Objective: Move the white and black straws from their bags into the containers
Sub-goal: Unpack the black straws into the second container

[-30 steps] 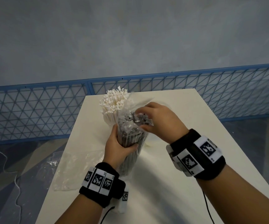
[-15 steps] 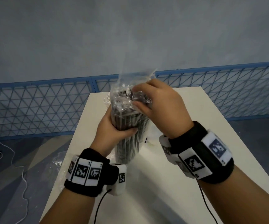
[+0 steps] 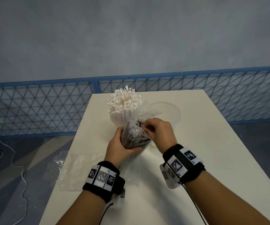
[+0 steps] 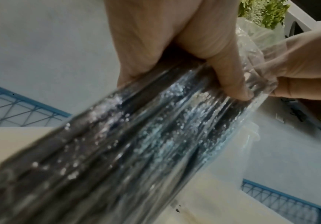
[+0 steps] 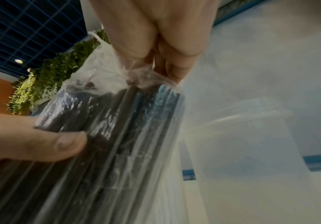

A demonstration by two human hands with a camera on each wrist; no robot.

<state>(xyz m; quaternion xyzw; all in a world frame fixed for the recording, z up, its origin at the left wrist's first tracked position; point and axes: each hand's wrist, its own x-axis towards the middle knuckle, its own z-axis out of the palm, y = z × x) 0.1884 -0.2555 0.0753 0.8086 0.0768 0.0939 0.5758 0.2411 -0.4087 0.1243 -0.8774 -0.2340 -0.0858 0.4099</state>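
Note:
My left hand point(image 3: 120, 148) grips a clear bag of black straws point(image 3: 133, 138) around its middle, and the bag leans toward me over the white table point(image 3: 204, 151). At the bag's top, my right hand point(image 3: 159, 132) pinches the plastic. The left wrist view shows my left hand point(image 4: 174, 45) wrapped round the bag of black straws point(image 4: 136, 144). The right wrist view shows my right hand point(image 5: 155, 37) pinching the gathered plastic above the black straws point(image 5: 107, 136). White straws point(image 3: 124, 104) stand upright in a container behind the bag. An empty clear container point(image 3: 171, 111) sits to their right.
An empty clear plastic bag point(image 3: 76, 169) lies over the table's left edge. A blue mesh fence point(image 3: 33, 108) runs behind the table, and white cables point(image 3: 22, 184) lie on the floor to the left. The clear container point(image 5: 251, 136) stands just right of the bag.
Both hands have brought the bag of black straws down from chest height to low over the table. The white straws behind it show again. Both hands keep the same hold.

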